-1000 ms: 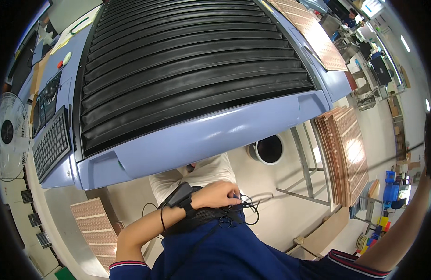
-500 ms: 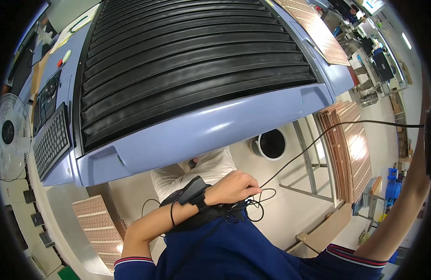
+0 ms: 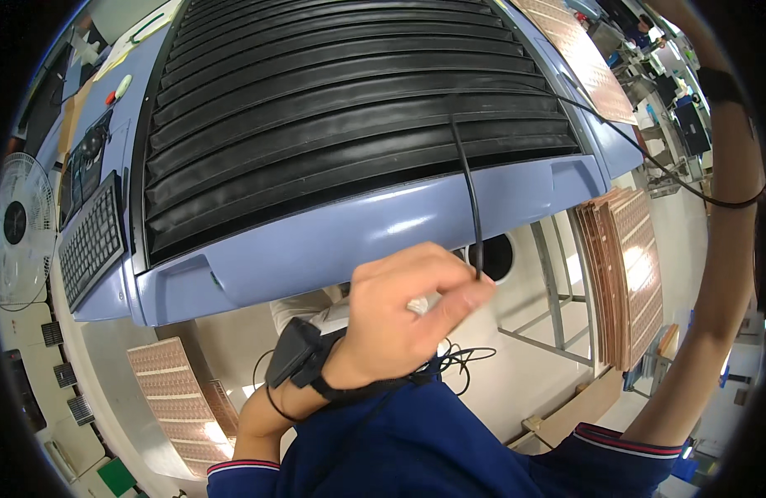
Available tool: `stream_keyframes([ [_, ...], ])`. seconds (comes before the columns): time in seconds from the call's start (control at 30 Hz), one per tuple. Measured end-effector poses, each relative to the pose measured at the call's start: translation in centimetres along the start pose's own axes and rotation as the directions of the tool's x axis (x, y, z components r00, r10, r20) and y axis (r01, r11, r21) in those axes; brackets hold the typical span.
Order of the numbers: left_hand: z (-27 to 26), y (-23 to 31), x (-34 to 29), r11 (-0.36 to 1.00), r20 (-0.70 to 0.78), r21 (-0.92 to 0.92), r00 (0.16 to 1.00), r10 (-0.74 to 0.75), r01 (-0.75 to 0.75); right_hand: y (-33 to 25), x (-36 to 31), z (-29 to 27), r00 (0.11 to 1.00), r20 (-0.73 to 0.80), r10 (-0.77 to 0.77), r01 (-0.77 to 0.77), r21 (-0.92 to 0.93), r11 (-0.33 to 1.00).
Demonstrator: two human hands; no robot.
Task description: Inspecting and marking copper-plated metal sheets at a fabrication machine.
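Note:
My left hand (image 3: 408, 315) is raised in front of the blue-grey machine's front edge (image 3: 374, 228), thumb and forefinger pinched on a black cable (image 3: 472, 191). From those fingers the cable rises over the black pleated cover (image 3: 349, 124), then runs to the right toward my right arm. A black box-shaped device (image 3: 296, 353) is strapped to my left wrist. More loops of thin black cable (image 3: 462, 357) hang at my waist. My right hand (image 3: 688, 25) is lifted high at the upper right rim, past a dark wristband; its fingers cannot be made out.
A keyboard (image 3: 92, 241) and a fan (image 3: 22, 220) stand at the left. Below the machine's right side are a round bin (image 3: 492, 257), a metal frame (image 3: 553, 290) and stacked copper-coloured panels (image 3: 619, 274). Another patterned panel (image 3: 171, 398) leans at the lower left.
My left hand has risen from my waist toward the machine, holding the cable. My right arm has swung upward, and the cable now loops across the pleated cover.

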State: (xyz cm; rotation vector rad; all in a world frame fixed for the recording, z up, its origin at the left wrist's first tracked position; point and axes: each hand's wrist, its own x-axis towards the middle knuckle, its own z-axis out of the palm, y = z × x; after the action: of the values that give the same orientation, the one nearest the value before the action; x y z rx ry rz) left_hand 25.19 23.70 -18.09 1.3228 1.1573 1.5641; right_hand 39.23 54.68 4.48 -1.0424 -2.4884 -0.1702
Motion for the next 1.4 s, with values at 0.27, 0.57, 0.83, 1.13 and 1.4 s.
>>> stream_keyframes([
  [0.27,-5.1,7.6,2.8,0.912,-0.235,0.344,0.920,0.313,-0.223,-2.5,0.2,-0.5,0.998,0.046,0.048,-0.041,-0.147,0.988],
  [0.57,-5.3,6.7,1.5,0.919,0.236,0.328,0.961,0.143,-0.217,-4.7,-0.7,3.3,0.995,0.097,-0.005,0.007,-0.013,1.000],
  [0.83,-8.6,-1.4,-4.8,0.793,0.479,0.607,0.818,-0.319,-0.046,-7.4,-2.6,3.8,0.990,0.095,-0.109,0.104,0.060,0.993],
  [1.13,-16.1,4.7,6.4,0.794,-0.198,0.605,0.977,0.079,0.058,-11.2,-0.5,20.8,0.988,-0.133,0.074,0.087,0.892,0.444],
  [1.4,-23.1,-4.7,13.0,0.507,-0.044,0.842,0.914,0.404,-0.183,-18.1,-2.6,28.6,0.987,-0.068,0.147,0.035,0.976,0.217],
])
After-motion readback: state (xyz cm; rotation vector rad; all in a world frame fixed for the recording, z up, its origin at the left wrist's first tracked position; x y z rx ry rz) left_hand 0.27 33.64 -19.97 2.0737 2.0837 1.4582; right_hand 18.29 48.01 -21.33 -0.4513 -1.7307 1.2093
